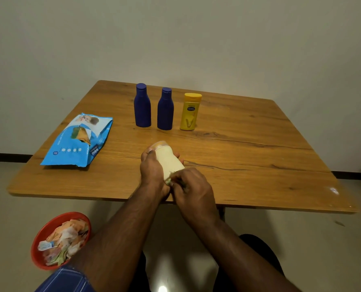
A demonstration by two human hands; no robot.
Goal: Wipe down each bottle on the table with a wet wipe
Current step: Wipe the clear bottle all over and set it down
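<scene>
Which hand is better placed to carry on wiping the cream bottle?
Right. The right hand pinches the wipe at the cream bottle's base, while the left hand grips its body, tilted above the table.

Plain pale wall (pixel 196 39); dark skirting (pixel 6 157); glossy light floor (pixel 302 239); wooden table (pixel 249 154).

Left hand (pixel 152 169) grips a cream bottle (pixel 170 160) (tilted); right hand (pixel 193 186) presses a wipe (pixel 170 180) against it.

Red bowl (pixel 40 234) on the floor, lower left, heaped with crumpled scraps; wooden table (pixel 259 157) stands against a pale wall (pixel 175 39).
</scene>
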